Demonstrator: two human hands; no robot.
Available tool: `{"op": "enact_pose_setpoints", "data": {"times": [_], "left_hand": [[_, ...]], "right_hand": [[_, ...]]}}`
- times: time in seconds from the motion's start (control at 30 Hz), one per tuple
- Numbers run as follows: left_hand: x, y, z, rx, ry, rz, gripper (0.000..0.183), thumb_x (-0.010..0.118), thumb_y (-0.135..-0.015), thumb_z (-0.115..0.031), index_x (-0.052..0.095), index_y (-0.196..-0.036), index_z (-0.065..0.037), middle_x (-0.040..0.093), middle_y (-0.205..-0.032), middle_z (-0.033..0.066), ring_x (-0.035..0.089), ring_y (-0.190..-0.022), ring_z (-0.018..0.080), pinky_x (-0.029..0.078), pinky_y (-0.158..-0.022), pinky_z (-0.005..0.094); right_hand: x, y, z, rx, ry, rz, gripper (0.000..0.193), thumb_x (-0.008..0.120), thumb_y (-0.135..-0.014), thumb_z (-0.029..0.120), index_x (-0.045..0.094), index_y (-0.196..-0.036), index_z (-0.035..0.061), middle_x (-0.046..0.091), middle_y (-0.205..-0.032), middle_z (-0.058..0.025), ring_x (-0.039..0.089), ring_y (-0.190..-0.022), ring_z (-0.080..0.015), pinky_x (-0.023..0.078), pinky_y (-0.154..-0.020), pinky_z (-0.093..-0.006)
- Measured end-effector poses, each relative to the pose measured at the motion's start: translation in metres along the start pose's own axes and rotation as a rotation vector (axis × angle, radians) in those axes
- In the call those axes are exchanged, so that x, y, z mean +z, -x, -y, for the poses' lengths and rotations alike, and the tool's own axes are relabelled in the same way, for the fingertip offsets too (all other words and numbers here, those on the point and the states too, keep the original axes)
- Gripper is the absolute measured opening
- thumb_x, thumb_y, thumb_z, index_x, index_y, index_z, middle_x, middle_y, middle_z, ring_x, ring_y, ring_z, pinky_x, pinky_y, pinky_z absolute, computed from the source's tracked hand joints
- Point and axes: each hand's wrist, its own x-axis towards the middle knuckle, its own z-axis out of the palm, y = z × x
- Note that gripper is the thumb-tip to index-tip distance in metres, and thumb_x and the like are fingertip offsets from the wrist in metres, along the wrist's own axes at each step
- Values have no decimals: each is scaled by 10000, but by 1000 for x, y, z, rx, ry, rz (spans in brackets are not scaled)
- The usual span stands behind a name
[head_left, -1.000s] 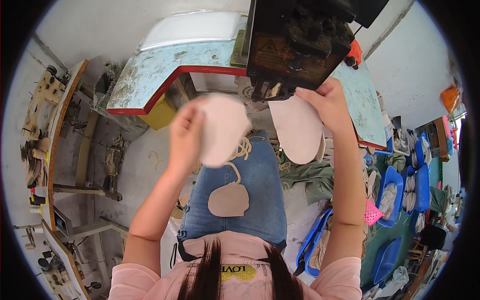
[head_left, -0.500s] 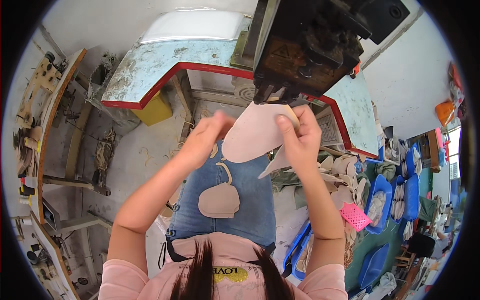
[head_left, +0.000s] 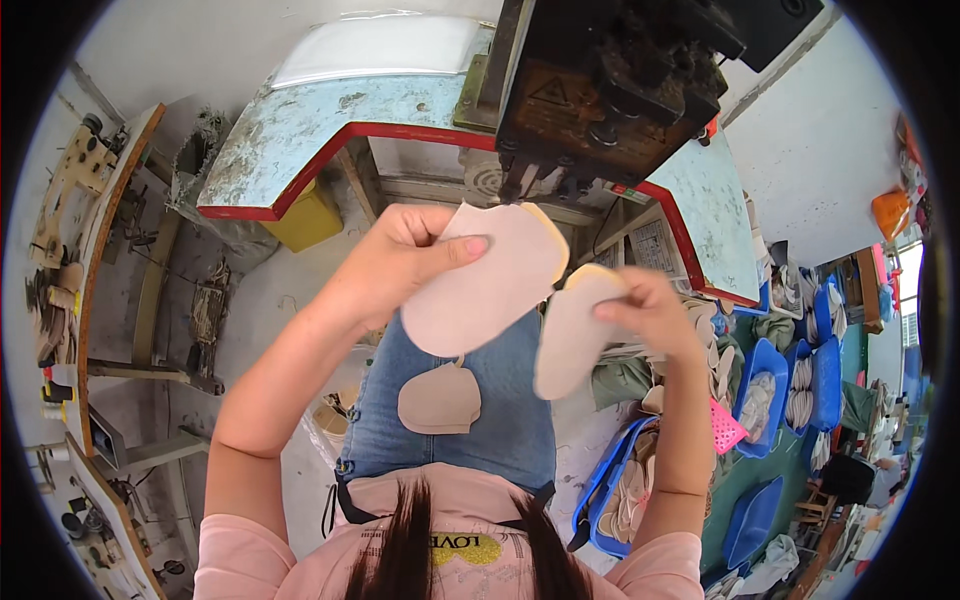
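Observation:
My left hand (head_left: 425,250) pinches a wide, pale beige insole piece (head_left: 480,300) by its upper left side, thumb on top. A yellow edge shows along its upper right end, just below the black machine head (head_left: 610,110). My right hand (head_left: 655,312), somewhat blurred, pinches a second pale insole piece (head_left: 578,345) with a yellow upper edge. This one hangs tilted to the right of the first, their edges close together; whether they touch I cannot tell. On my jeans lies a small rounded beige piece (head_left: 438,400), perhaps more than one layered.
The worn light-blue machine table (head_left: 330,110) with a red rim curves around in front. To the right stand blue baskets (head_left: 600,490) holding insole-like pieces, and a pink perforated basket (head_left: 726,427). A yellow bin (head_left: 305,218) sits under the table; a wooden bench (head_left: 125,270) is at left.
My left hand, free before, has taken hold of the wide insole piece. My right hand has let that piece go and moved right and nearer me with the other one.

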Motion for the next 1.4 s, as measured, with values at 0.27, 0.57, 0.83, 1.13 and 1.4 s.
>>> {"op": "enact_pose_setpoints", "data": {"times": [0.27, 0.57, 0.83, 1.13, 1.4], "left_hand": [[12, 5, 21, 126, 220, -36, 133, 545, -806, -124, 551, -886, -17, 596, -788, 21, 528, -693, 47, 424, -632, 204], [15, 19, 34, 152, 253, -139, 216, 537, -807, -112, 530, -1003, -22, 596, -842, 30, 538, -699, 57, 424, -595, 194], [30, 18, 49, 136, 371, -71, 246, 516, -811, -70, 501, -1053, -27, 590, -896, 51, 569, -762, 107, 474, -607, 224], [9, 26, 45, 151, 386, -125, 202, 526, -803, -56, 515, -1002, -30, 586, -901, 58, 564, -745, 103, 477, -599, 231], [-20, 9, 11, 463, -89, -381, 246, 513, -804, -46, 469, -1042, -2, 577, -872, 37, 527, -774, 63, 413, -684, 203]], "right_hand": [[-21, -13, 52, -50, 144, -219, 135, 615, -727, 116, 550, -788, 15, 553, -675, 14, 492, -574, -37, 385, -505, -176], [-18, -45, 74, -146, 206, -200, 165, 619, -716, 112, 585, -831, -1, 560, -657, 7, 496, -564, -39, 377, -501, -174], [-21, -72, 78, -269, 206, -174, 154, 614, -725, 136, 584, -795, 2, 556, -655, 10, 482, -552, -35, 382, -496, -178], [-1, -78, 89, -340, 93, -119, 158, 587, -730, 83, 593, -859, -6, 542, -637, 38, 463, -542, 1, 368, -478, -158], [2, -68, 89, -20, 445, -192, 261, 611, -668, 21, 541, -916, -21, 581, -833, -68, 527, -755, -138, 434, -685, -283]]}}
